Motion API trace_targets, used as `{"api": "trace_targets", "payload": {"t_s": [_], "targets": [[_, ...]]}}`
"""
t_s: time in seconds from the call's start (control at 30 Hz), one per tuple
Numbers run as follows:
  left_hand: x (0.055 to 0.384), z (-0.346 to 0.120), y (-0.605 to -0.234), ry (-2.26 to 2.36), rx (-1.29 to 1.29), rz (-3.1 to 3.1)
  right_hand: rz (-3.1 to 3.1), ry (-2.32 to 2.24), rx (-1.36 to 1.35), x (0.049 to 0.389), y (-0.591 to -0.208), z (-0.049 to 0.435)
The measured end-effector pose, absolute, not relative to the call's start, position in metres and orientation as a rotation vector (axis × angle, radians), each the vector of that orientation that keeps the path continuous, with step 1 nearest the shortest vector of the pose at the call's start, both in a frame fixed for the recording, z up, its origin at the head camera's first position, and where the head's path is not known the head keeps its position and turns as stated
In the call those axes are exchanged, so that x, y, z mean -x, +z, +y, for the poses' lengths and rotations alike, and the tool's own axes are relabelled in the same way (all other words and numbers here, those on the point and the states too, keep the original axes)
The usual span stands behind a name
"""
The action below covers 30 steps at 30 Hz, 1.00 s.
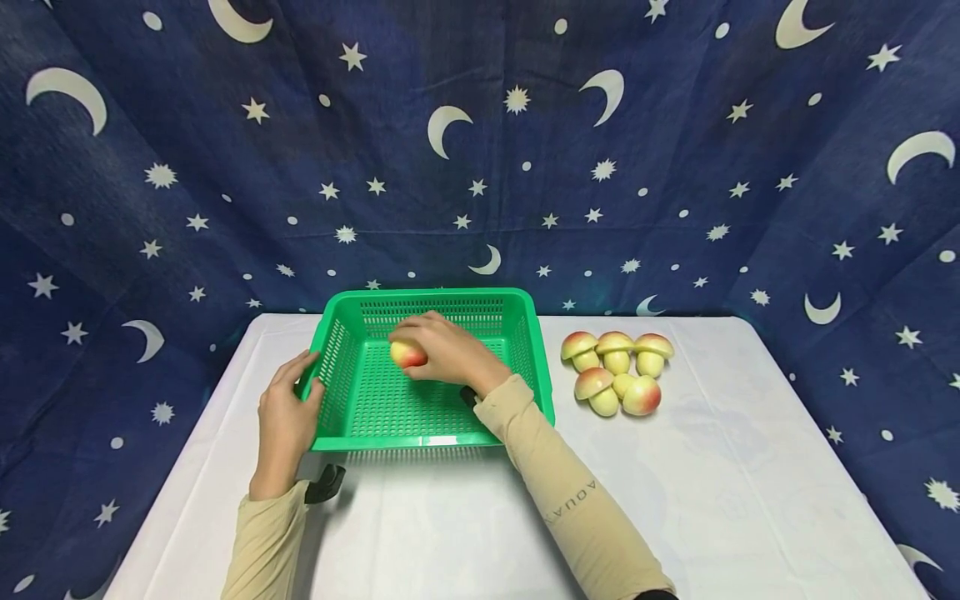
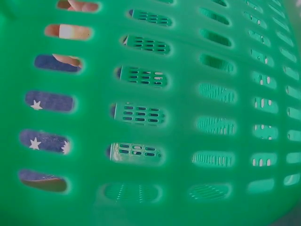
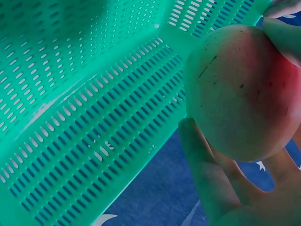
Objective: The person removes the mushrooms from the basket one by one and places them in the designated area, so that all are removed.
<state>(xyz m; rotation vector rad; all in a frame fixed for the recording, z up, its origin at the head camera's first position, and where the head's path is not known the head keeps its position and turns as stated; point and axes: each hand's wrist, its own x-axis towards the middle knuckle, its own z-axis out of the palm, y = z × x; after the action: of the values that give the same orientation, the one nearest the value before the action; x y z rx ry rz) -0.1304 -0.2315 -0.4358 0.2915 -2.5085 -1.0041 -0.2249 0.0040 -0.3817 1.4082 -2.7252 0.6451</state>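
My right hand point(image 1: 456, 352) holds a toy mushroom point(image 1: 408, 354) over the inside of a green plastic basket point(image 1: 375, 443). In the right wrist view the mushroom's rounded cap point(image 3: 240, 94), pale with a red blush and dark specks, sits between the thumb and fingers point(image 3: 202, 165); its stem is hidden. At the basket's left side, my left hand point(image 1: 288, 417) grips the rim. The left wrist view is filled by the slotted basket wall point(image 2: 181, 99), with bits of fingers showing through its slots.
Several more mushrooms with red-and-yellow caps point(image 1: 615, 341) lie grouped on the white tablecloth point(image 1: 720, 483), right of the basket. A dark blue curtain point(image 1: 525, 258) with moons and stars hangs behind the table's far edge.
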Motion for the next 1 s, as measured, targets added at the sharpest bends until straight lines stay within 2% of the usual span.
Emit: {"api": "trace_targets", "payload": {"t_s": [1.0], "targets": [[0.130,-0.232,-0.436,-1.021,-0.274,-2.490,-2.745,0.636,-1.258,0.208,-0.380,0.051]]}}
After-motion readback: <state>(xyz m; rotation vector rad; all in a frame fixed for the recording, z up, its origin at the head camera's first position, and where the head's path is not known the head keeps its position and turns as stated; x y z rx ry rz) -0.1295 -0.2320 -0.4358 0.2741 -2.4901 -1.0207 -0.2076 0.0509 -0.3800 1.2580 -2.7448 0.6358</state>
